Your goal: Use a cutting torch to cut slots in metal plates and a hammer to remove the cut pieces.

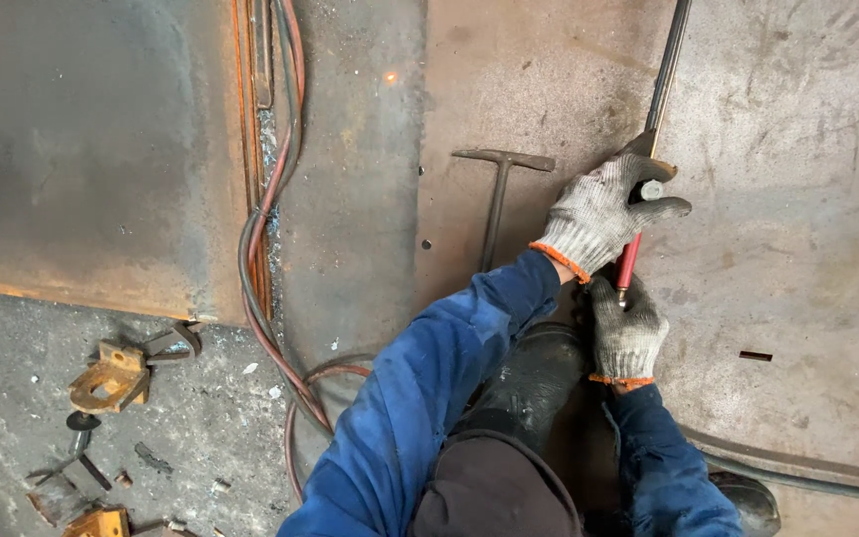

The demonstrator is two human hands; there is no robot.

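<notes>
Rusty steel plate floor (797, 119); left hand (603, 214) & right hand (628, 333) both clenched round cutting torch (648, 149), center-right; no cut visible yet.

Rusty steel plate (797, 119) covers the floor from twelve to four o'clock. A darker plate (82, 149) lies at ten o'clock. Gritty grey concrete (12, 348) spreads at eight o'clock under flat, even light.

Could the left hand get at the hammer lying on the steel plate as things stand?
Probably yes, once it lets go: the left hand grips the long tool, but the hammer lies on bare plate just beside it, with nothing between.
</notes>
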